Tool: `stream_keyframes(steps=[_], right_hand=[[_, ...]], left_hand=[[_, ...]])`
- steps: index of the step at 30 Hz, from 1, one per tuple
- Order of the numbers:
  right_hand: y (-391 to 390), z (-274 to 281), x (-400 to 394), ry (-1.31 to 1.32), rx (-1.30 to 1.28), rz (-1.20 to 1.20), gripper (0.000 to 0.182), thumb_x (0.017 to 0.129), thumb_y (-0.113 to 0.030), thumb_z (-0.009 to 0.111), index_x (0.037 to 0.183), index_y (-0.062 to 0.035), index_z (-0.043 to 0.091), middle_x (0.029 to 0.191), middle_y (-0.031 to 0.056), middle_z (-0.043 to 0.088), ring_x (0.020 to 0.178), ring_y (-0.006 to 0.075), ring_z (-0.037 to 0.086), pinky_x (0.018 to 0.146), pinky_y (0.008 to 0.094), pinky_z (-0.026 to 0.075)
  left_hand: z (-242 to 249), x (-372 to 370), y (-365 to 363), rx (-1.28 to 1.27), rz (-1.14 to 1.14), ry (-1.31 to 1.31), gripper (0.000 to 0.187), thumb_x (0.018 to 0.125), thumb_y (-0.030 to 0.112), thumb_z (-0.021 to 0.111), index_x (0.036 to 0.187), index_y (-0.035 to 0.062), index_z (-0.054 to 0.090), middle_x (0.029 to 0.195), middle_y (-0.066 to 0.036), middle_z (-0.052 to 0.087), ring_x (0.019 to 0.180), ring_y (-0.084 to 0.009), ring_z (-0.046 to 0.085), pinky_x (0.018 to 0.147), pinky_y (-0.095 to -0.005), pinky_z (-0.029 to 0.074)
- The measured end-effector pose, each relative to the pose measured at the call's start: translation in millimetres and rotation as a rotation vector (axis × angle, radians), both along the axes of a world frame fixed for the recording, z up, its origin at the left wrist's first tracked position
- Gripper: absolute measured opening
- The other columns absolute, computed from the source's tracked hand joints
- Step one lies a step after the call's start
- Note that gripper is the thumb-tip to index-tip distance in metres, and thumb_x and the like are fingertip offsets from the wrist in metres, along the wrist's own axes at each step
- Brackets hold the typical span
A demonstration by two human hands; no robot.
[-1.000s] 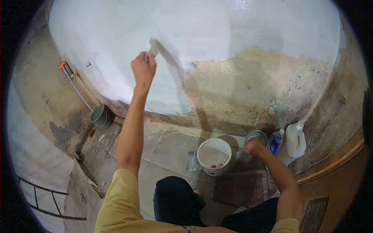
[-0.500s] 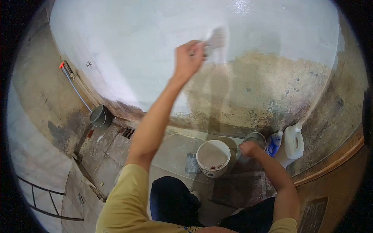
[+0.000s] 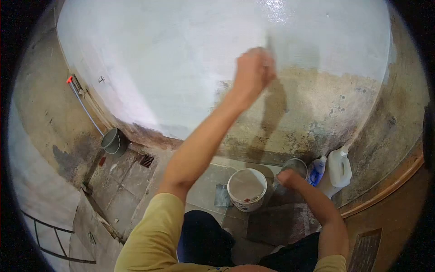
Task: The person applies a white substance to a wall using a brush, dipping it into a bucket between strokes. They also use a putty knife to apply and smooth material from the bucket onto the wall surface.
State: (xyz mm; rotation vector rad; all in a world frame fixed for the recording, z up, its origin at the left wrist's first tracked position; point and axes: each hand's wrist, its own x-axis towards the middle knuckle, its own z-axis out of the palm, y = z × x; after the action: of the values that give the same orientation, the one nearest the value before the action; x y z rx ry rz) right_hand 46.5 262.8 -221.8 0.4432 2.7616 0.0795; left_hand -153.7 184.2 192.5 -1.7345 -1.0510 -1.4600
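My left hand (image 3: 256, 68) is raised against the wall, its fingers closed. They grip what looks like a paintbrush (image 3: 269, 41), mostly hidden behind the hand and blurred. Around it, the wall's upper part wears a pale wet coat (image 3: 181, 68), while a bare stained patch (image 3: 312, 99) shows below. Low on the right, my right hand (image 3: 291, 178) is closed at the near rim of a grey bucket (image 3: 297, 164); its fingertips are hidden. Left of that hand stands a white bucket (image 3: 247, 187) with a pale mix inside.
A blue-labelled bottle (image 3: 317, 171) and a white jug (image 3: 339, 167) stand right of my right hand. A flat grey plate (image 3: 222, 195) lies beside the white bucket. At the far left are a dark bucket (image 3: 114, 142), a floor drain (image 3: 147, 160) and a red-topped pole (image 3: 86, 107).
My left hand has swept right and slightly down along the wall with the paintbrush, which is now mostly hidden. My right hand stays at the grey bucket. The view has shifted slightly.
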Motion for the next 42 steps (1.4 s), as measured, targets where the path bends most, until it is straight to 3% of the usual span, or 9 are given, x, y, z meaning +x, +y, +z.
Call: stream_keyframes(steps=[2, 7, 15, 19, 20, 23, 30, 37, 42], right_hand=[[0, -10, 9, 0.438, 0.045, 0.181, 0.020, 0.083, -0.024, 0.054, 0.080, -0.0068, 0.063, 0.077, 0.0163, 0.064, 0.075, 0.0339, 0.065, 0.068, 0.0447, 0.053], [-1, -9, 4, 0.256, -0.017, 0.090, 0.022, 0.084, -0.025, 0.052, 0.085, -0.0064, 0.064, 0.084, 0.0173, 0.067, 0.082, 0.0347, 0.066, 0.072, 0.0464, 0.053], [0, -11, 2, 0.062, -0.091, -0.039, 0.024, 0.085, -0.025, 0.052, 0.088, -0.0049, 0.065, 0.088, 0.0181, 0.067, 0.085, 0.0372, 0.066, 0.076, 0.0480, 0.053], [6, -28, 4, 0.075, -0.107, -0.030, 0.023, 0.084, -0.024, 0.053, 0.087, -0.0048, 0.065, 0.088, 0.0183, 0.067, 0.084, 0.0377, 0.066, 0.075, 0.0485, 0.053], [7, -34, 5, 0.072, -0.102, -0.027, 0.022, 0.083, -0.023, 0.054, 0.086, -0.0050, 0.065, 0.087, 0.0186, 0.067, 0.083, 0.0379, 0.065, 0.074, 0.0485, 0.053], [15, -53, 14, 0.395, -0.075, 0.158, 0.021, 0.081, -0.024, 0.056, 0.084, -0.0060, 0.065, 0.086, 0.0184, 0.067, 0.082, 0.0378, 0.065, 0.073, 0.0482, 0.052], [22, -46, -1, 0.230, -0.062, 0.095, 0.024, 0.081, -0.027, 0.055, 0.083, -0.0054, 0.065, 0.085, 0.0184, 0.067, 0.079, 0.0383, 0.065, 0.072, 0.0478, 0.053], [-7, -9, -8, 0.046, -0.161, -0.035, 0.028, 0.084, -0.024, 0.050, 0.086, -0.0020, 0.067, 0.088, 0.0206, 0.068, 0.084, 0.0382, 0.066, 0.076, 0.0475, 0.053], [0, -44, -2, 0.101, -0.201, 0.022, 0.029, 0.085, -0.025, 0.049, 0.087, -0.0031, 0.069, 0.090, 0.0205, 0.068, 0.086, 0.0379, 0.066, 0.076, 0.0469, 0.054]], left_hand=[[5, 27, 9, -0.074, -0.039, -0.015, 0.017, 0.085, 0.012, 0.059, 0.077, -0.0027, 0.063, 0.067, -0.021, 0.061, 0.057, -0.0350, 0.060, 0.055, -0.0389, 0.048], [19, -27, 3, -0.336, -0.247, -0.316, 0.024, 0.091, 0.015, 0.059, 0.092, -0.0075, 0.068, 0.068, -0.007, 0.065, 0.062, -0.0110, 0.063, 0.061, -0.0260, 0.053], [39, -174, -78, -0.224, 0.157, -0.369, 0.025, 0.090, 0.011, 0.055, 0.089, -0.0122, 0.065, 0.066, -0.011, 0.064, 0.060, -0.0145, 0.066, 0.055, -0.0268, 0.054], [46, -147, -46, -0.161, 0.423, -0.131, 0.017, 0.081, 0.012, 0.058, 0.080, -0.0036, 0.067, 0.073, -0.021, 0.067, 0.065, -0.0347, 0.067, 0.061, -0.0376, 0.053], [45, -126, -36, -0.142, 0.353, -0.025, 0.023, 0.090, 0.015, 0.056, 0.087, -0.0040, 0.069, 0.066, -0.016, 0.066, 0.058, -0.0203, 0.068, 0.054, -0.0306, 0.053], [40, -43, -10, -0.101, 0.106, -0.016, 0.021, 0.087, 0.014, 0.058, 0.085, -0.0043, 0.068, 0.073, -0.022, 0.065, 0.063, -0.0282, 0.067, 0.058, -0.0342, 0.052], [53, -22, 0, -0.303, -0.305, -0.237, 0.025, 0.092, 0.014, 0.057, 0.090, -0.0090, 0.067, 0.070, -0.009, 0.065, 0.061, -0.0138, 0.064, 0.058, -0.0272, 0.055], [51, -192, -85, -0.245, 0.086, -0.415, 0.026, 0.091, 0.013, 0.054, 0.092, -0.0100, 0.066, 0.070, -0.011, 0.064, 0.060, -0.0144, 0.064, 0.056, -0.0279, 0.055], [74, -196, -78, -0.184, 0.255, -0.370, 0.028, 0.089, 0.016, 0.054, 0.083, -0.0077, 0.067, 0.068, -0.015, 0.065, 0.058, -0.0189, 0.065, 0.049, -0.0313, 0.052]])
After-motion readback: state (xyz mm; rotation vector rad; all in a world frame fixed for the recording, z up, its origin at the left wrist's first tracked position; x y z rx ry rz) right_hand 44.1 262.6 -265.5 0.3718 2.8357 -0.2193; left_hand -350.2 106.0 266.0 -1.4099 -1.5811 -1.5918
